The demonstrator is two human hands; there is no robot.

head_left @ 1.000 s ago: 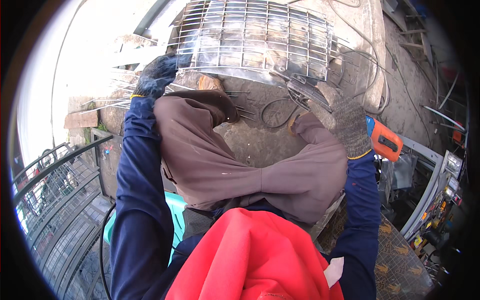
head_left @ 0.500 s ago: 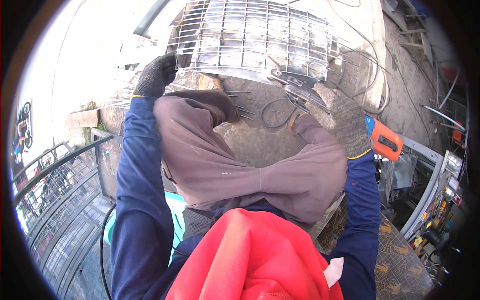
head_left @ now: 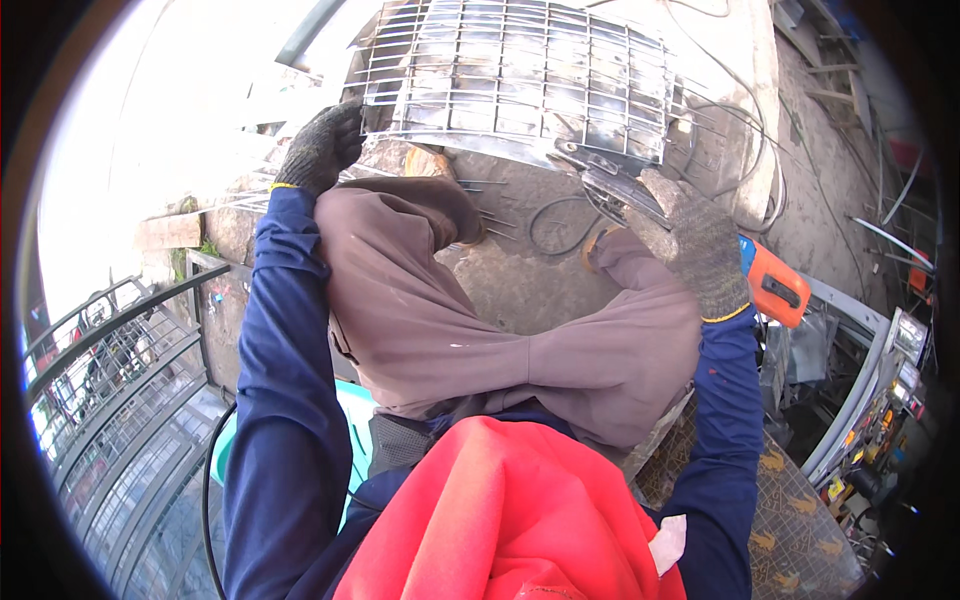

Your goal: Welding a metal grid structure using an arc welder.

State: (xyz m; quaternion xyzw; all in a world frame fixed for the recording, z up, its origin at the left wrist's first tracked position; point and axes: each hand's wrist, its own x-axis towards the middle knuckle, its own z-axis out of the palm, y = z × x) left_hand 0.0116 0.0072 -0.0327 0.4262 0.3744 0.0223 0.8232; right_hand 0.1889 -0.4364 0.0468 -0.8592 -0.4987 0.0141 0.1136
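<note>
A metal wire grid panel [head_left: 520, 75] is raised in front of me, over my knees in brown trousers. My left hand [head_left: 322, 145], in a dark knit glove, grips the panel's lower left corner. My right hand [head_left: 690, 240], in a grey knit glove, holds the panel's lower right edge, where loose wire ends stick out. Both arms wear dark blue sleeves.
An orange power tool [head_left: 775, 285] lies to the right of my right wrist. Loose wire loops [head_left: 560, 230] lie on the concrete ground. A dark metal railing [head_left: 110, 400] stands at the left. A patterned metal plate [head_left: 790, 520] and stacked frames fill the lower right.
The grid panel has been lifted and turned a little toward me. My left hand rose with its corner, and my right hand shifted up along the right edge.
</note>
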